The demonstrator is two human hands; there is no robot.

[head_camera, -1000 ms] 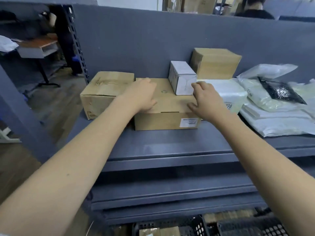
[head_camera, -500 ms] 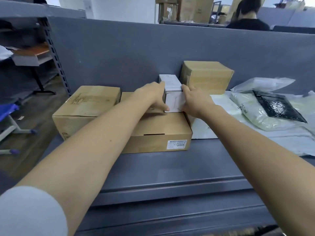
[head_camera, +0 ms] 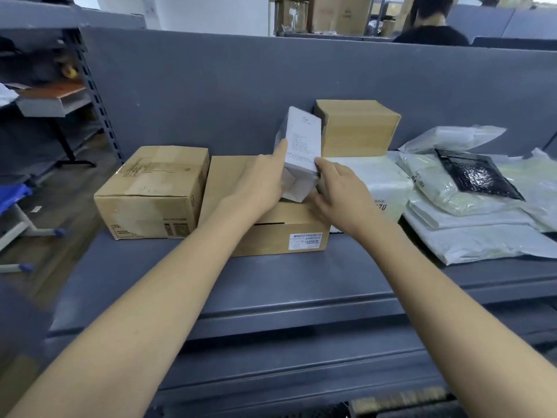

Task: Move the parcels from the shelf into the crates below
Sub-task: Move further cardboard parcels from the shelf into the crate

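Observation:
A small white box (head_camera: 301,146) is tilted up above the flat brown carton (head_camera: 271,233) in the middle of the grey shelf (head_camera: 271,282). My left hand (head_camera: 262,179) holds its left side, index finger stretched up along the edge. Against the box's lower right side, my right hand (head_camera: 340,191) grips with thumb on the front face. A larger brown carton (head_camera: 153,191) stands to the left. Another brown carton (head_camera: 358,128) sits behind, on a white padded parcel (head_camera: 379,182).
White and pale green mailer bags (head_camera: 470,218), one with a black pouch (head_camera: 476,173) on top, lie on the shelf's right side. A grey partition (head_camera: 211,86) backs the shelf. A black crate's rim (head_camera: 331,411) shows at the bottom edge. A person sits beyond the partition.
Both hands moved from the flat carton onto the small white box, then lifted and tilted it up off the carton.

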